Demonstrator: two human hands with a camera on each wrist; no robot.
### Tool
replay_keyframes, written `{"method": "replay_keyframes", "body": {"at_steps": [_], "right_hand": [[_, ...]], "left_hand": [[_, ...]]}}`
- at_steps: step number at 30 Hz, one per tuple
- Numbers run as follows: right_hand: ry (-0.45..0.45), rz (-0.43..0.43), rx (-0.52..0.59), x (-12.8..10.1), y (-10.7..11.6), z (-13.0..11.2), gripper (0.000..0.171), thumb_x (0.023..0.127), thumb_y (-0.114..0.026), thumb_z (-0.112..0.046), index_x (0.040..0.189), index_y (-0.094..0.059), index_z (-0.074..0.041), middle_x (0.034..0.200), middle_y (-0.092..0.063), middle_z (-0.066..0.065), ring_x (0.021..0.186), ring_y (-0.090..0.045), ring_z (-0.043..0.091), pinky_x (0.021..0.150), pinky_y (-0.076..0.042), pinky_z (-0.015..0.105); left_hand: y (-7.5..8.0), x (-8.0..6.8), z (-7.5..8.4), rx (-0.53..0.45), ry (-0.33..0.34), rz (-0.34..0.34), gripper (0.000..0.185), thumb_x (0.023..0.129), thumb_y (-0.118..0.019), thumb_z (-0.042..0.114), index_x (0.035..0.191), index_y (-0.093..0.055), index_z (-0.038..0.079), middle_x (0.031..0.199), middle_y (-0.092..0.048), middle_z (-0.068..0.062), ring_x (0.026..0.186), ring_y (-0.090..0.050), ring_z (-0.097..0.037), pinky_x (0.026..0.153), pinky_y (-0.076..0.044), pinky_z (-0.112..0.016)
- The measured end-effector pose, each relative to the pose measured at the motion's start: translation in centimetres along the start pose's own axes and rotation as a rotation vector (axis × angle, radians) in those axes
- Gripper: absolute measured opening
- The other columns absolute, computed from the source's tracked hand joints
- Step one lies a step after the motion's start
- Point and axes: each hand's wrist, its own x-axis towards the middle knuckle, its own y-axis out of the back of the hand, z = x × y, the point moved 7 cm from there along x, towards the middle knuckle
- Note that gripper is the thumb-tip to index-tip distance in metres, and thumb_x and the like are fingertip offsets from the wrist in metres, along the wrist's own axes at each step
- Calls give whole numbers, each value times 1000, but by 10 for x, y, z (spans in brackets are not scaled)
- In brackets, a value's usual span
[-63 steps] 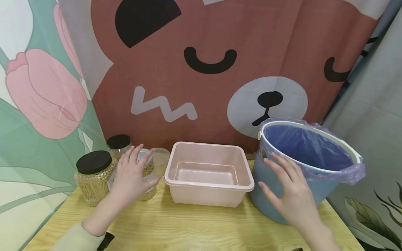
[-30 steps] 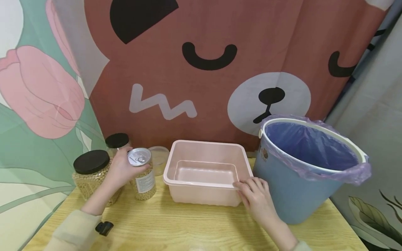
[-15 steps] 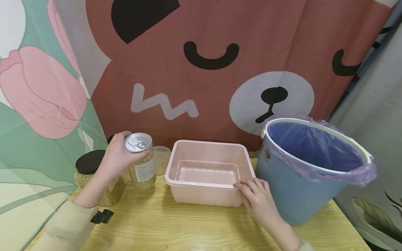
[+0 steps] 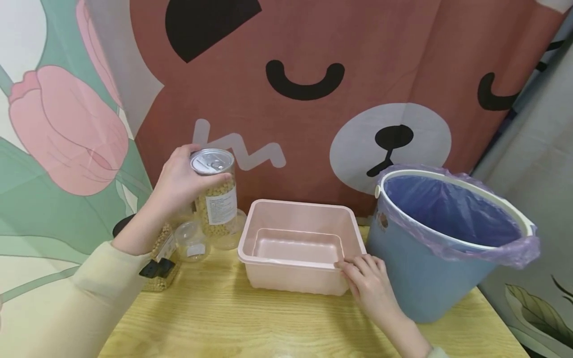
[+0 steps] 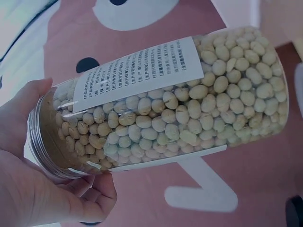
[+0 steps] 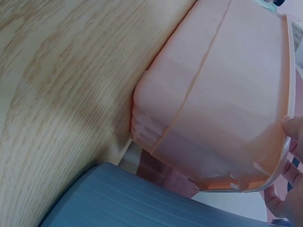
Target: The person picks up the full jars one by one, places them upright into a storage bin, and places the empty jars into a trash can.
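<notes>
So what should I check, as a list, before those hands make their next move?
1. Left hand around the bean jar: ok, it grips the top end.
2. Silver lid on the jar: ok, it looks in place.
3. Firmness of that grip: cannot tell, pressure doesn't show.
4. Tub upright: ok, it stands on the table with its opening up.
5. Right hand on the tub: ok, it holds the front rim near the right corner.
6. Jar above the tub: not ok, if it is meant to go there; it hangs in the air to the tub's left.
</notes>
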Motion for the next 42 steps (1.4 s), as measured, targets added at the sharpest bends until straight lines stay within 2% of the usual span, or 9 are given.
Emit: {"method": "replay_keyframes", "body": {"at_steps": [5,10,17,21,29,34,42], "right_hand": [[-2,-1,-2,0,0,1,32,100,-42,-29,92,-69,-14,87,-63,1,81,-58,24,73,-40,46],[-4,-8,2,0,0,1,31,100,-43,-29,92,-68,-14,88,-63,0,80,-58,24,73,-40,47],[-6,-17,7,-1,0,2,30,99,-43,-29,93,-68,-14,89,-63,0,81,-58,23,73,-40,47],[-10,-26,7,-1,0,2,29,99,-43,-29,94,-68,-15,90,-64,0,82,-58,23,74,-39,46],[-18,-64,10,1,-1,3,22,94,-49,-25,96,-68,-15,93,-65,0,85,-58,23,76,-40,46],[-32,-90,2,1,-3,3,27,97,-45,-29,96,-68,-16,95,-64,0,86,-57,22,76,-40,46],[-33,-91,9,0,-4,3,28,98,-43,-30,96,-67,-16,95,-64,-1,87,-58,22,76,-40,46]], "left_hand": [[-17,17,19,-56,-14,-69,99,69,-77,54,141,-33,3,131,-46,-15,113,-51,-31,89,-46,-50],[-44,27,41,-113,-78,-130,89,68,-82,44,134,-39,4,124,-52,-11,107,-56,-27,87,-48,-46],[-93,25,67,-133,-131,-194,90,66,-84,39,137,-39,6,126,-50,-12,112,-52,-26,94,-44,-44],[-124,23,76,-155,-163,-227,88,65,-85,38,135,-41,8,122,-52,-8,110,-52,-23,93,-43,-42],[-181,17,81,-203,-115,-306,87,66,-85,35,137,-41,10,127,-50,-8,113,-51,-22,94,-44,-41],[-216,9,80,-219,-88,-357,87,66,-85,31,136,-41,7,128,-49,-11,114,-50,-25,94,-44,-42],[-259,-3,76,-220,-86,-407,88,63,-87,29,135,-42,4,127,-49,-14,110,-51,-25,92,-45,-39]]}}
